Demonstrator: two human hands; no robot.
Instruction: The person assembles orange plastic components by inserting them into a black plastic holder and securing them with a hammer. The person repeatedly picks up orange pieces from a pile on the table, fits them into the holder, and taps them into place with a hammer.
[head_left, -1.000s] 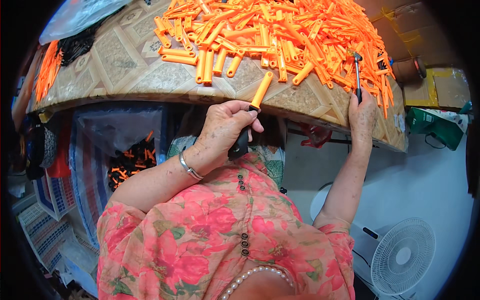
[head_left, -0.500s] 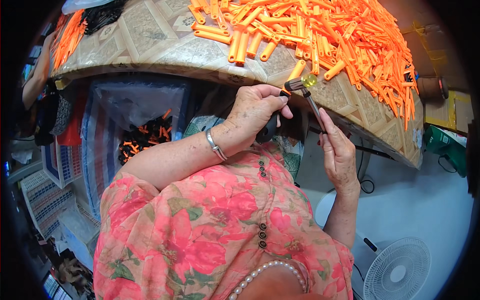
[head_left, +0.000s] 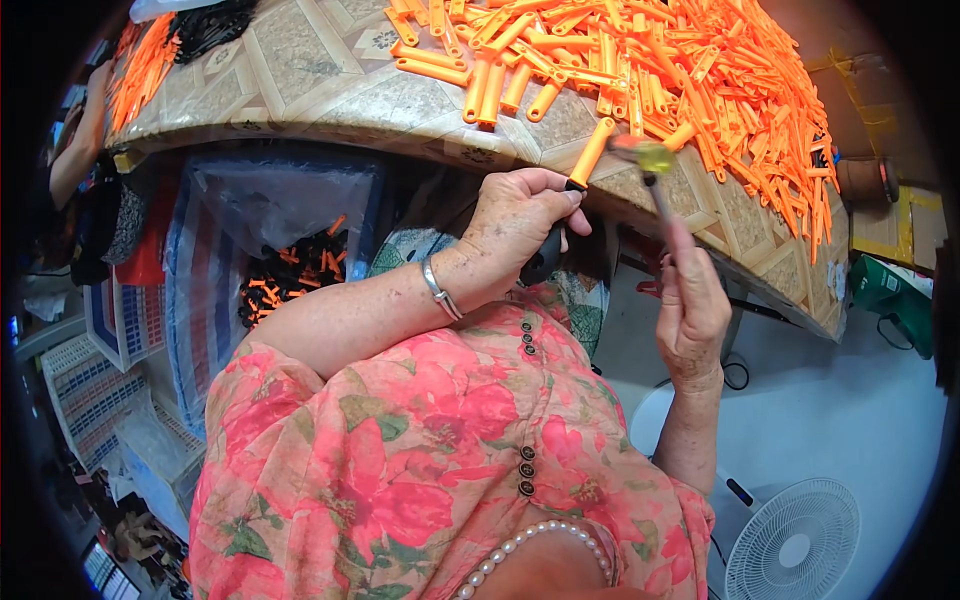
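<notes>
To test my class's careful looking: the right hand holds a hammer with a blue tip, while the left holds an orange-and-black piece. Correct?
Not quite: the hammer has a yellow tip, not blue, as the head view shows. The right hand holds it, and the left hand the orange-and-black piece.

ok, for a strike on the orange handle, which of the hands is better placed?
Right, likely: the right hand grips the yellow-headed mallet, its head close to the orange handle. The left hand is busy holding that piece.

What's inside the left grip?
The left grip holds a black piece, rounded end showing below, with an orange piece protruding above; the black piece's middle is covered, so cannot be seen.
</notes>
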